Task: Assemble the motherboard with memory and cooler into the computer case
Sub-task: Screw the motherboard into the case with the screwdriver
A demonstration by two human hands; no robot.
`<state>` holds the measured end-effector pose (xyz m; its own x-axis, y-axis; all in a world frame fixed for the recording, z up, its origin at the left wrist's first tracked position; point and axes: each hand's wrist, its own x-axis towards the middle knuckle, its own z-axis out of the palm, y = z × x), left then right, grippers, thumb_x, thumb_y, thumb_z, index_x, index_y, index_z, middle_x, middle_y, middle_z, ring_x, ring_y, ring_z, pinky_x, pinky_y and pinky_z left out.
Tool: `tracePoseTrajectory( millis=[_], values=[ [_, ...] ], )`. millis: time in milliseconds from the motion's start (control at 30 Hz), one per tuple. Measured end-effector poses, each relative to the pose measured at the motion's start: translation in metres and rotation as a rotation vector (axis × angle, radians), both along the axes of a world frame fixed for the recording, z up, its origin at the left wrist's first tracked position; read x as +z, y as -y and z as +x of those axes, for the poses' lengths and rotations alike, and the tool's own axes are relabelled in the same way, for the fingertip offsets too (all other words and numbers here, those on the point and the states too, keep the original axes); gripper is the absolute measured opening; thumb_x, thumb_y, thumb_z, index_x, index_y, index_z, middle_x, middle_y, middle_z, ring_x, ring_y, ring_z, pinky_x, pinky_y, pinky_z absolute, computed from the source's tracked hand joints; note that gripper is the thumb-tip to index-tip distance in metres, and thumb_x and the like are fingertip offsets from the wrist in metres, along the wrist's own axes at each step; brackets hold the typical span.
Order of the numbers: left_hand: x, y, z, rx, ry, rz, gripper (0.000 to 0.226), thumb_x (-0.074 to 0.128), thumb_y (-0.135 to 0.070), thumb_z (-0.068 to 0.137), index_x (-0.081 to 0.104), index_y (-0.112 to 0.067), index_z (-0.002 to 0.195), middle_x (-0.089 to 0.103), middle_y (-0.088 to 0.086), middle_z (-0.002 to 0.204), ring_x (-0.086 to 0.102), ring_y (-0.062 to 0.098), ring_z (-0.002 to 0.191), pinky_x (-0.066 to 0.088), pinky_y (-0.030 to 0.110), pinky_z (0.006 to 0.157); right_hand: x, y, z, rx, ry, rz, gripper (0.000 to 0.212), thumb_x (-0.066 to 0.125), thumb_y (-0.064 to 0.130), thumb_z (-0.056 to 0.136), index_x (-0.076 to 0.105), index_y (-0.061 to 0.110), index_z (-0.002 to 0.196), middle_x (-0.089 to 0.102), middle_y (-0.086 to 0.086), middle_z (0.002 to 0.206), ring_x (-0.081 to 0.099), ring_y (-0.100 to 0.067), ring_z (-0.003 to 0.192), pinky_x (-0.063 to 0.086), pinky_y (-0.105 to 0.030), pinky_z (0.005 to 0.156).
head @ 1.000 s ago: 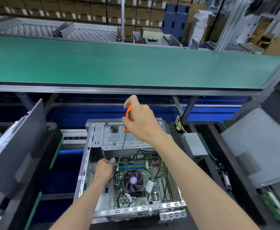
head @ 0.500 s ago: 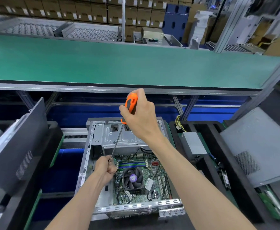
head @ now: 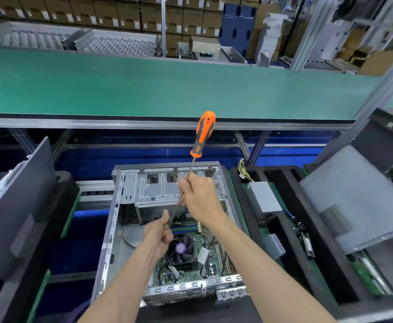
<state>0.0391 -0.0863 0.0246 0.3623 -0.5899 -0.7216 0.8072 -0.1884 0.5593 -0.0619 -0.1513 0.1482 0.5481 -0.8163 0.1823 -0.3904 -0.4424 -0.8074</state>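
Observation:
An open grey computer case (head: 118,220) lies in front of me with the green motherboard (head: 204,250) inside. On the board sit a black cooler fan (head: 181,249) and memory sticks (head: 185,228). A long screwdriver with an orange and black handle (head: 203,134) stands tilted above the case. My right hand (head: 201,201) grips its metal shaft partway down. My left hand (head: 159,234) is curled round the lower end of the shaft near the tip, just above the fan. The tip itself is hidden.
A green conveyor belt (head: 167,85) runs across behind the case. Dark case panels lean at the left (head: 16,201) and right (head: 351,201). A black tray (head: 291,229) on the right holds a grey power supply (head: 264,197) and cables. Cardboard boxes stack at the back.
The screwdriver has come up out of the case. My right hand slid from the orange handle down onto the shaft, and my left hand rose with the tip end.

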Motion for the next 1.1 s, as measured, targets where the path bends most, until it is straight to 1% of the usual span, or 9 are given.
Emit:
tracePoseTrajectory(
  millis=[100, 200, 267, 367, 533, 700, 833, 967, 1100],
  values=[
    [0.002, 0.005, -0.001, 0.01, -0.07, -0.034, 0.021, 0.056, -0.013, 0.101, 0.055, -0.01, 0.08, 0.024, -0.006, 0.048, 0.014, 0.005, 0.032, 0.013, 0.019, 0.028, 0.004, 0.007, -0.012, -0.062, 0.092, 0.016, 0.029, 0.044, 0.012, 0.103, 0.054, 0.01, 0.075, 0.062, -0.013, 0.064, 0.066, -0.023, 0.053, 0.057, -0.038, 0.053],
    [0.006, 0.014, -0.01, 0.008, -0.155, -0.086, 0.02, 0.055, -0.009, 0.101, 0.052, -0.006, 0.081, 0.048, 0.007, 0.057, 0.023, 0.006, 0.034, 0.023, 0.016, 0.031, 0.007, 0.013, -0.021, -0.112, 0.117, -0.013, 0.027, 0.045, 0.011, 0.102, 0.056, 0.007, 0.078, 0.063, -0.016, 0.067, 0.067, -0.027, 0.056, 0.057, -0.043, 0.055],
    [0.007, 0.018, -0.019, 0.013, -0.208, -0.13, 0.013, 0.055, -0.007, 0.1, 0.057, -0.001, 0.088, 0.063, 0.015, 0.071, 0.038, 0.007, 0.046, 0.038, 0.017, 0.041, 0.008, 0.016, -0.027, -0.126, 0.114, -0.039, 0.028, 0.045, 0.01, 0.102, 0.058, 0.002, 0.08, 0.064, -0.015, 0.068, 0.067, -0.024, 0.056, 0.055, -0.048, 0.056],
    [0.005, 0.02, -0.033, 0.042, -0.332, -0.199, 0.013, 0.052, -0.006, 0.101, 0.06, 0.004, 0.101, 0.066, 0.017, 0.09, 0.052, 0.01, 0.07, 0.052, 0.018, 0.052, 0.01, 0.02, -0.035, -0.144, 0.13, -0.061, 0.028, 0.044, 0.012, 0.102, 0.058, 0.004, 0.079, 0.064, -0.012, 0.068, 0.067, -0.018, 0.055, 0.055, -0.047, 0.056],
    [0.004, 0.024, -0.045, 0.121, -0.505, -0.266, 0.017, 0.053, -0.008, 0.101, 0.059, 0.004, 0.111, 0.066, 0.016, 0.096, 0.057, 0.012, 0.079, 0.057, 0.022, 0.059, 0.008, 0.027, -0.045, -0.162, 0.124, -0.1, 0.028, 0.043, 0.019, 0.103, 0.056, 0.007, 0.082, 0.063, -0.009, 0.067, 0.067, -0.02, 0.055, 0.055, -0.049, 0.056],
    [0.006, 0.029, -0.049, 0.136, -0.53, -0.308, 0.018, 0.055, -0.011, 0.099, 0.06, -0.001, 0.114, 0.074, 0.016, 0.099, 0.069, 0.015, 0.091, 0.062, 0.027, 0.067, 0.002, 0.032, -0.051, -0.189, 0.137, -0.103, 0.029, 0.043, 0.02, 0.102, 0.056, 0.005, 0.08, 0.062, -0.01, 0.067, 0.067, -0.021, 0.056, 0.054, -0.05, 0.056],
    [0.004, 0.03, -0.053, 0.138, -0.566, -0.334, 0.025, 0.061, -0.014, 0.092, 0.062, 0.0, 0.113, 0.075, 0.014, 0.099, 0.073, 0.013, 0.081, 0.062, 0.027, 0.063, -0.001, 0.033, -0.053, -0.194, 0.17, -0.12, 0.028, 0.044, 0.015, 0.103, 0.057, 0.002, 0.081, 0.062, -0.01, 0.067, 0.067, -0.016, 0.055, 0.057, -0.043, 0.054],
    [0.003, 0.029, -0.051, 0.201, -0.656, -0.361, 0.035, 0.066, -0.009, 0.081, 0.063, 0.004, 0.114, 0.073, 0.017, 0.105, 0.072, 0.014, 0.086, 0.061, 0.026, 0.062, -0.002, 0.034, -0.052, -0.208, 0.197, -0.131, 0.028, 0.045, 0.013, 0.103, 0.058, 0.003, 0.08, 0.062, -0.008, 0.065, 0.066, -0.013, 0.056, 0.058, -0.04, 0.055],
    [0.002, 0.029, -0.05, 0.233, -0.655, -0.357, 0.025, 0.063, -0.012, 0.092, 0.064, 0.005, 0.11, 0.073, 0.016, 0.103, 0.07, 0.012, 0.083, 0.061, 0.025, 0.065, -0.002, 0.034, -0.051, -0.203, 0.211, -0.111, 0.027, 0.045, 0.012, 0.103, 0.059, 0.003, 0.081, 0.063, -0.009, 0.065, 0.066, -0.013, 0.055, 0.058, -0.042, 0.056]
  ],
)
